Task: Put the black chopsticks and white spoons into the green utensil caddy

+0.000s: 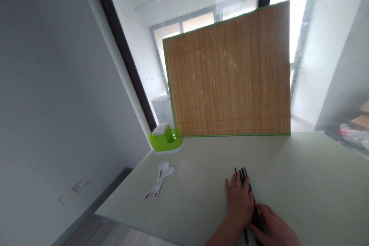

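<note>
A bunch of several black chopsticks (256, 219) lies on the pale table near its front, with the thin tips pointing away from me. My left hand (238, 200) rests on top of them, fingers stretched forward and spread, and the tips show past its fingertips. At the thicker ends, my right hand (273, 226) has its thumb and fingers closed around the chopsticks from the right side. Part of the bunch is hidden under both hands. To the left, white spoons (161, 178) with marked handles lie crossed on the table.
A green utensil basket (165, 142) with a white slatted top stands at the table's back left corner. Behind the table, a bamboo mat (230, 77) with green edging leans upright against a glass partition. A grey wall (72, 103) is on the left.
</note>
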The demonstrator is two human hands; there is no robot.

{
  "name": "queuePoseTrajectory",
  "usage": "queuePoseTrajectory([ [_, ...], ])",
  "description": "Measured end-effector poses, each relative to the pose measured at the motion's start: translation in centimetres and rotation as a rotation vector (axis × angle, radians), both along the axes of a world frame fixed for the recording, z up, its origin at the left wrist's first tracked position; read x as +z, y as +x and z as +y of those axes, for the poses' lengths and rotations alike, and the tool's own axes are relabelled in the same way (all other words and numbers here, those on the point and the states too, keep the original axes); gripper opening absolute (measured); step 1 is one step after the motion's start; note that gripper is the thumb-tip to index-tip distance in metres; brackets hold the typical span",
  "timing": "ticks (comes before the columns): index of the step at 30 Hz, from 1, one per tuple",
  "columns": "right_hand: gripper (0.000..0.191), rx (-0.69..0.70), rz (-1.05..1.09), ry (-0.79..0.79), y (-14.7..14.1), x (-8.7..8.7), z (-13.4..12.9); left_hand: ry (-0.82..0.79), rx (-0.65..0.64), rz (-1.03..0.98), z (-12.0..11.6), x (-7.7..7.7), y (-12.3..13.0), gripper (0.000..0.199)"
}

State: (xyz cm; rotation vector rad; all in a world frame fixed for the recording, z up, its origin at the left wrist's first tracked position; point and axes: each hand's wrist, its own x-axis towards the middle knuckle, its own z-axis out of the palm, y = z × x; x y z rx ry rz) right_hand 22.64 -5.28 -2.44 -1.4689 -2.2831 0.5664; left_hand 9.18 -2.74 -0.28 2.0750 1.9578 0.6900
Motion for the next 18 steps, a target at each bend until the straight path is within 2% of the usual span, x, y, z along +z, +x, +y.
queuePoseTrajectory([
  [6,0.036,-0.045,-0.007,0.133,0.1,-1.1,-1.1,0.003,-0.037,0.023,0.0,-0.4,0.0,0.042],
  [9,0.035,-0.042,0.009,0.207,0.1,-1.6,-1.2,0.013,0.011,0.054,-0.2,-0.4,0.1,0.046],
  [13,0.031,-0.035,0.063,0.262,0.3,-1.7,-1.0,-0.009,-0.010,0.107,-0.5,0.2,0.0,0.055],
  [16,0.028,-0.029,0.128,0.246,0.6,-1.4,-1.0,0.021,0.019,0.151,-0.3,1.1,-1.6,0.055],
  [18,0.027,-0.038,0.166,0.202,0.7,-1.1,-1.1,0.040,0.102,0.201,-0.2,1.9,-4.1,0.054],
])
